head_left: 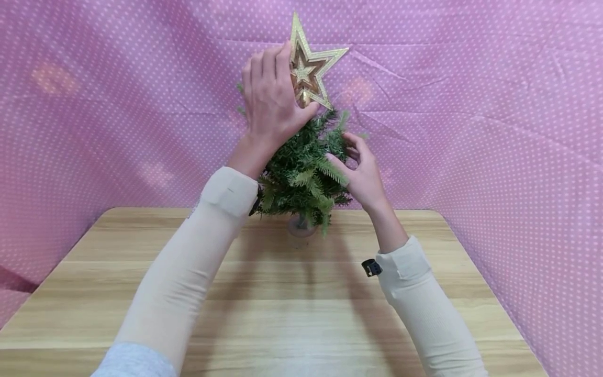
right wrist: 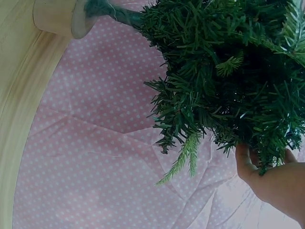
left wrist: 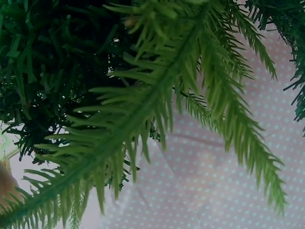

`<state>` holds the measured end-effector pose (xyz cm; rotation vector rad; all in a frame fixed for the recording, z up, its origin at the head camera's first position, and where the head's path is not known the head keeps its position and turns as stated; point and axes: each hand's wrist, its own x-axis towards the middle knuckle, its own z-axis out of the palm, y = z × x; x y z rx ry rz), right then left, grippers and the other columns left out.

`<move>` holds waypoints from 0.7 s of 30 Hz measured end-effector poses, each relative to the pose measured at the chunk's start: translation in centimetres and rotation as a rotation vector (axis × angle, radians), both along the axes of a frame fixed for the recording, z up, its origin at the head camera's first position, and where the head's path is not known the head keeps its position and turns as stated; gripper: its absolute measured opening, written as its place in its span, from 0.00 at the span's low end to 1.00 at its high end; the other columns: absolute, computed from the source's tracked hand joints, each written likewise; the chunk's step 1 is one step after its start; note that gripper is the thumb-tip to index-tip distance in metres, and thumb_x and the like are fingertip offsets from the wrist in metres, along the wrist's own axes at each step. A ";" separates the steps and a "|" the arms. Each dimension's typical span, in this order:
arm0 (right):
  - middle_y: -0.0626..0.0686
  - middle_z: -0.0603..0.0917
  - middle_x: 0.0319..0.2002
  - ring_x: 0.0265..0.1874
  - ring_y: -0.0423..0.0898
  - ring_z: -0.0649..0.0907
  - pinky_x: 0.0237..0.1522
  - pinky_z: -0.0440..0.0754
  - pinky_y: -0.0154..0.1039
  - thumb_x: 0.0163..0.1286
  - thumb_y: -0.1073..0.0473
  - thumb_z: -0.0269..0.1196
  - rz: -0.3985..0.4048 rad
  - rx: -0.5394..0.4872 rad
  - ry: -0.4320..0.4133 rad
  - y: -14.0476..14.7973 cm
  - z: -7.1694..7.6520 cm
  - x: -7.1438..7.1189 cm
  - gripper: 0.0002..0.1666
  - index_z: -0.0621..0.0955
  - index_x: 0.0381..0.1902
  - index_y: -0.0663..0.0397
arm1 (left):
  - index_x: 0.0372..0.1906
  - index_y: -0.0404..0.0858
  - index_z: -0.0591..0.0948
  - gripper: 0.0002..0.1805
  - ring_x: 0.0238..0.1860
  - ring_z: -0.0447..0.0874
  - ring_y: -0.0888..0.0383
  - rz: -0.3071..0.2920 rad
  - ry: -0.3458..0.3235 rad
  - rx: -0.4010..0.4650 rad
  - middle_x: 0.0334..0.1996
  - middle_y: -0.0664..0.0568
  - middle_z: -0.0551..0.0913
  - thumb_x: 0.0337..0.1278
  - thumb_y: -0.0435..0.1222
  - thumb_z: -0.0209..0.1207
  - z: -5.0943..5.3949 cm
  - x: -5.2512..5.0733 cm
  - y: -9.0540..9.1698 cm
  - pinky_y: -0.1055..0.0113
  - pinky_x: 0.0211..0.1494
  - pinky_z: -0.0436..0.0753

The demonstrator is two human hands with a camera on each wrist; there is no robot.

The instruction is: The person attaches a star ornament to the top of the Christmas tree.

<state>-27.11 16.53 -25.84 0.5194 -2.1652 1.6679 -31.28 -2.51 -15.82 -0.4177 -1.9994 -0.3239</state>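
Note:
A small artificial Christmas tree (head_left: 306, 173) stands upright near the table's back edge, on a round wooden base (right wrist: 55, 18). At its top is a gold glittery star (head_left: 305, 72), tilted slightly. My left hand (head_left: 270, 97) grips the star's left side, thumb by its lower point; the fingertips are partly hidden. Light green sprigs (left wrist: 143, 109) fill the left wrist view, where only a sliver of hand shows. Lower on the right, my right hand (head_left: 366, 175) holds the tree's outer branches between thumb and fingers; in the right wrist view its fingers (right wrist: 245, 164) reach among the needles.
The light wooden table (head_left: 301, 314) has rounded back corners. Pink polka-dot cloth (head_left: 494, 104) hangs behind it and along both sides. A black strap (head_left: 371, 267) sits at my right sleeve cuff.

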 end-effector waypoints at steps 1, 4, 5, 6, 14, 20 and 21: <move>0.57 0.68 0.73 0.69 0.57 0.70 0.71 0.66 0.46 0.71 0.55 0.68 0.001 -0.003 -0.001 0.0 0.0 0.0 0.40 0.65 0.75 0.59 | 0.71 0.31 0.67 0.54 0.63 0.68 0.47 0.001 -0.002 0.002 0.63 0.42 0.74 0.45 0.57 0.74 0.0 0.0 0.0 0.60 0.73 0.57; 0.58 0.68 0.72 0.69 0.57 0.70 0.70 0.67 0.45 0.70 0.56 0.68 0.002 -0.009 -0.003 -0.1 -0.1 0.0 0.40 0.65 0.75 0.60 | 0.72 0.31 0.67 0.54 0.64 0.67 0.47 0.000 -0.005 0.005 0.64 0.42 0.73 0.44 0.57 0.74 0.0 0.0 0.0 0.60 0.73 0.57; 0.58 0.68 0.72 0.69 0.56 0.70 0.70 0.67 0.45 0.71 0.56 0.68 0.000 -0.009 -0.003 -0.1 -0.1 -0.1 0.40 0.65 0.75 0.60 | 0.72 0.31 0.66 0.54 0.64 0.67 0.47 0.000 -0.006 0.004 0.64 0.42 0.73 0.44 0.58 0.75 -0.1 0.0 0.0 0.60 0.74 0.57; 0.58 0.68 0.72 0.69 0.56 0.70 0.70 0.67 0.45 0.71 0.56 0.68 -0.002 -0.009 -0.002 -0.1 -0.1 -0.1 0.40 0.65 0.74 0.60 | 0.72 0.31 0.67 0.55 0.63 0.67 0.47 0.000 -0.001 0.001 0.64 0.42 0.73 0.44 0.58 0.75 -0.1 -0.1 -0.1 0.60 0.74 0.57; 0.59 0.69 0.72 0.68 0.57 0.71 0.70 0.68 0.44 0.71 0.56 0.67 0.013 -0.018 0.004 0.2 0.0 0.1 0.39 0.65 0.74 0.62 | 0.70 0.30 0.67 0.54 0.61 0.68 0.45 0.000 0.030 -0.011 0.63 0.41 0.74 0.44 0.58 0.74 0.0 0.4 0.0 0.59 0.73 0.58; 0.60 0.69 0.71 0.68 0.57 0.71 0.69 0.69 0.44 0.71 0.57 0.67 0.022 -0.028 0.003 0.4 -0.1 0.4 0.39 0.66 0.74 0.63 | 0.71 0.30 0.67 0.52 0.62 0.68 0.46 0.001 0.025 -0.030 0.64 0.41 0.73 0.47 0.58 0.73 0.1 0.9 0.3 0.59 0.73 0.57; 0.60 0.69 0.71 0.68 0.57 0.71 0.69 0.69 0.44 0.71 0.57 0.68 0.024 -0.032 0.003 0.5 -0.1 0.5 0.39 0.66 0.73 0.63 | 0.71 0.30 0.67 0.52 0.62 0.68 0.45 0.000 0.029 -0.040 0.64 0.41 0.73 0.47 0.57 0.72 0.1 1.0 0.4 0.59 0.73 0.57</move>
